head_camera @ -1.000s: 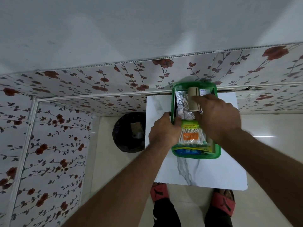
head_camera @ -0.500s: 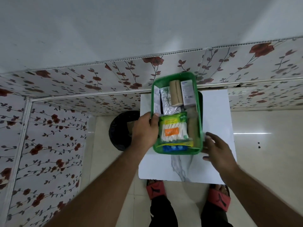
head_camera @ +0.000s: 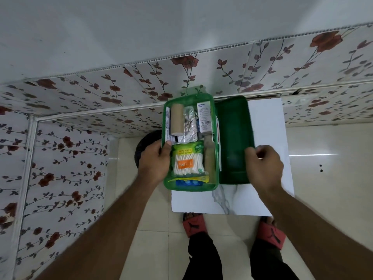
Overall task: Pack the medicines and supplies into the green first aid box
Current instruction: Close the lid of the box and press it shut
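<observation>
the white marble-patterned worktop (head_camera: 268, 138) sits in front of you against the flowered wall panel (head_camera: 101, 91), with your red sandals (head_camera: 193, 224) showing on the tiled floor just past its near edge. on the left part of the worktop stands the green first aid box (head_camera: 189, 187), open, and its dark green lid (head_camera: 234, 126) lies just right of it, touching along the box's right wall.

your left hand (head_camera: 154, 162) is closed on the box's left wall, thumb hooked over the rim and fingers wrapped outside. your right hand (head_camera: 264, 164) is curled at the lid's right edge, fingertips pinching that edge; the hand is blurred, so how firm the hold is cannot be told.

inside the box, the near half holds a green packet of cotton swabs (head_camera: 187, 160) with an orange label, lying flat. a tan bottle-like item (head_camera: 210, 158) lies along the right wall beside it. in the far half a tan bandage roll (head_camera: 177, 120) lies at the left, crinkled silver foil strips (head_camera: 189, 126) sit in the middle, and a white medicine carton (head_camera: 204, 118) is at the far right. a blue blister pack (head_camera: 188, 182) peeks out at the near wall under the swabs. a dark round bin (head_camera: 148, 142) stands on the floor left of the worktop, partly behind your left hand.
</observation>
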